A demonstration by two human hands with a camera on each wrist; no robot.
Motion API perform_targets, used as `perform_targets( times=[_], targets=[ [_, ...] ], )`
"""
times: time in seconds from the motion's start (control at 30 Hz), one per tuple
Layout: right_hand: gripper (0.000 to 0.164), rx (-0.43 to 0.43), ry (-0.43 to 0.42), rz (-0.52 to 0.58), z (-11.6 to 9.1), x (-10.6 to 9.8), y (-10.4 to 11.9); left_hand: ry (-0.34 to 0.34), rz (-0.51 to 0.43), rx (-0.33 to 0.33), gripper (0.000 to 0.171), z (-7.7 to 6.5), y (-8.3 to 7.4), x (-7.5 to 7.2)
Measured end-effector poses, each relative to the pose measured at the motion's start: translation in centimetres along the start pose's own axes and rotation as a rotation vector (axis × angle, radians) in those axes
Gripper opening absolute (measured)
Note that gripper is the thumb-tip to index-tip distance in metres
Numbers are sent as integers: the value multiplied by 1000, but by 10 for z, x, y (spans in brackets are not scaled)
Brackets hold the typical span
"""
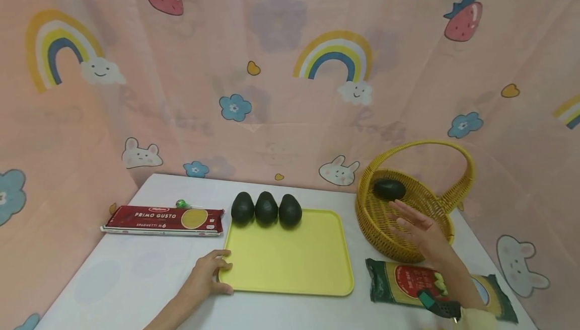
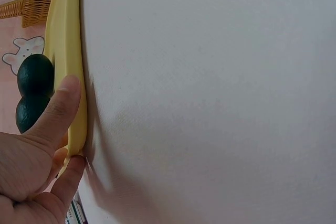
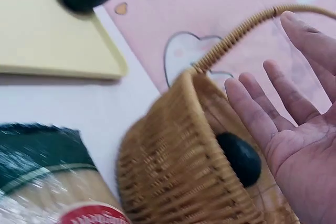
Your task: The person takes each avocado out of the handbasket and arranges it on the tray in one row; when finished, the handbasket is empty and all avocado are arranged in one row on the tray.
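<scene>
My left hand grips the near left corner of a yellow tray; in the left wrist view the thumb lies along its edge. Three dark avocados stand in a row at the tray's far left. Over a yellow wicker basket hovers my right hand, its fingers spread and holding nothing. Another avocado lies inside the basket, just beyond the fingertips. The right wrist view shows this avocado apart from the hand.
A red spaghetti packet lies left of the tray, with a green-headed lollipop behind it. In front of the basket, a green and yellow packet is partly covered by the right forearm. A patterned pink curtain hangs behind the white table.
</scene>
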State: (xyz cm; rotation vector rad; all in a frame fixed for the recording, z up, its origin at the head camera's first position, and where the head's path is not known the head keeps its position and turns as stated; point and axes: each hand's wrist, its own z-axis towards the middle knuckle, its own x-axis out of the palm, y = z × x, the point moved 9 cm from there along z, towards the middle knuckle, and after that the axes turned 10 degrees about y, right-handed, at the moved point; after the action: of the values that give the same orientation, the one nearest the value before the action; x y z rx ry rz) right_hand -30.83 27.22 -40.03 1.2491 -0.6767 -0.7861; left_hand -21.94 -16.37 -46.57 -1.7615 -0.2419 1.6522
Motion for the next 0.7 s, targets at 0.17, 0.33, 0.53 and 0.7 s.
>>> perform_targets(
  times=[0.17,0.33,0.53,0.7],
  targets=[
    [47,-10,-49,54,8,-33,-5,-10,4,8,50,-2,1,-2],
    [44,51,-144,-36,19,-63,-14,2,3,-2,50,-2,4,-1],
    [57,200,-244,-123,26,-93,-29,-4,6,5,50,-3,4,-2],
    [68,255,-273,-109,27,-111,-30,10,9,5,51,1,4,2]
  ],
)
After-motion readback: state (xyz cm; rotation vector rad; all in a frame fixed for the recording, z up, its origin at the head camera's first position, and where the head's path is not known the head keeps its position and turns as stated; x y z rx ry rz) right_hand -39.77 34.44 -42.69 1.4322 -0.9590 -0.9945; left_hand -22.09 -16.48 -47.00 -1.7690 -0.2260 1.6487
